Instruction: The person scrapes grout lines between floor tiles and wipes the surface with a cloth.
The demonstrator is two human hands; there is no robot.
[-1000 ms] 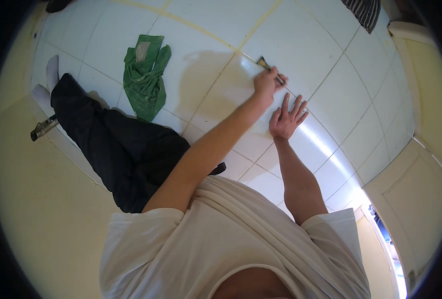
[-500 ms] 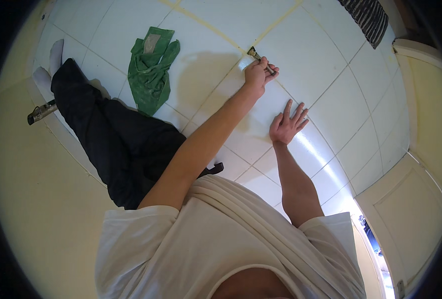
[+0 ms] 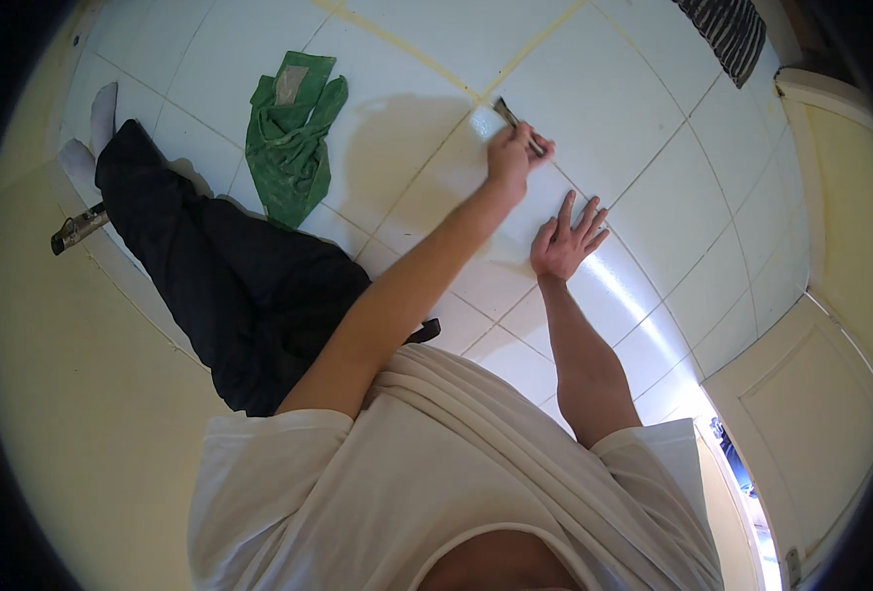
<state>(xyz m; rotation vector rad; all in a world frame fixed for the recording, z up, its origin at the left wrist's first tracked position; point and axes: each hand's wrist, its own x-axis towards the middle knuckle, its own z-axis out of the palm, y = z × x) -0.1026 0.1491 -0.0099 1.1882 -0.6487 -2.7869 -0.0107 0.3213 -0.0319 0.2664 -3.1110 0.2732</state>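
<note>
Closest in, the white shirt is filling the lower edge, a bare forearm showing beyond each sleeve. To the left, the dark trousers are stretching away near the cream wall, leaving little room on that side.

Farther out, the right grip is resting palm down on the pale tiled floor, fingers spread wide and holding nothing. Bare tile is opening out to its right, and a bright streak of light is running along the floor there. Just beyond and a little left, the left grip is closing snugly around the handle of a slim hand tool, thumb and fingers wrapping it. The tool is slanting, its free end pointing up and left, near the spot where yellowish lines are crossing along the tile edges; whether that end is touching the floor I cannot tell. A soft shadow is lying on the tiles to the left of this hand.

Past the shadow, a crumpled green cloth is lying well apart from both hands, its lower end coming close to the trousers. Over at the right, a panelled door is bordering the floor, and at the far right a striped cloth is lying near the floor's edge.
</note>
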